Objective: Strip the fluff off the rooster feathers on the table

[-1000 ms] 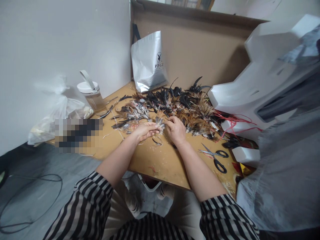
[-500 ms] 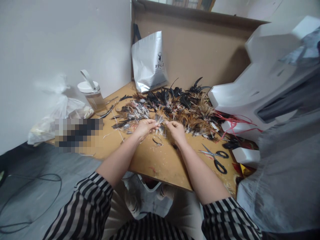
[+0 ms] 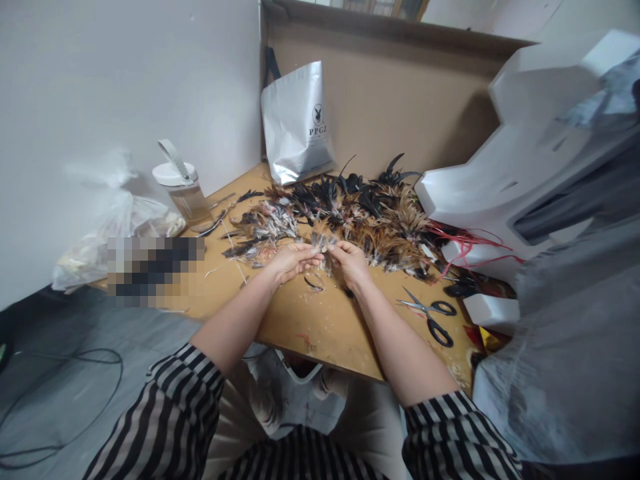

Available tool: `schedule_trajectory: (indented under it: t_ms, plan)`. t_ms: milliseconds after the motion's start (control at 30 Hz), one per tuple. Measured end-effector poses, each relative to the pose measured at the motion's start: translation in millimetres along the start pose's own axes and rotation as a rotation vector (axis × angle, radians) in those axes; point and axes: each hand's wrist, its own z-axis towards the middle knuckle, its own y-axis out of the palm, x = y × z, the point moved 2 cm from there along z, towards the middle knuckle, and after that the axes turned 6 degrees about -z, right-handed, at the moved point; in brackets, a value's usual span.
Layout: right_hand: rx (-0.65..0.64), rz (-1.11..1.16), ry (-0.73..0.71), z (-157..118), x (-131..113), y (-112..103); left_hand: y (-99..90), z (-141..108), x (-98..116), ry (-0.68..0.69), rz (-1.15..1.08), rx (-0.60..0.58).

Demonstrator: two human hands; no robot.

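Observation:
My left hand [image 3: 296, 262] pinches the base of a small tuft of grey-brown feathers [image 3: 321, 240] over the middle of the table. From the other side, the thumb and finger of my right hand [image 3: 350, 261] close on the same tuft, nearly meeting my left fingertips. Just behind both hands spreads a wide pile of brown, black and whitish feathers [image 3: 395, 233]. One small dark curved feather [image 3: 313, 285] lies on the wood below my left hand.
Black-handled scissors [image 3: 430, 311] lie open on the table [image 3: 320, 327] at right. Red strings [image 3: 467, 245] and white foam [image 3: 493, 313] are beyond. Behind stand a silver bag [image 3: 297, 127] and a lidded cup [image 3: 187, 197]; a plastic bag [image 3: 120, 230] sits left.
My right hand has moved slightly left, its fingers now at the tuft. My left hand has shifted a little toward it, and the fingertips are closer together.

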Motion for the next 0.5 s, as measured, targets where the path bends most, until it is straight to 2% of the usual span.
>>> schedule_trajectory:
  t_ms: [500]
  plan:
    - [0.003,-0.070,-0.062,-2.4,-3.6,4.3,0.6,0.5,-2.0,0.009,0.042,-0.020]
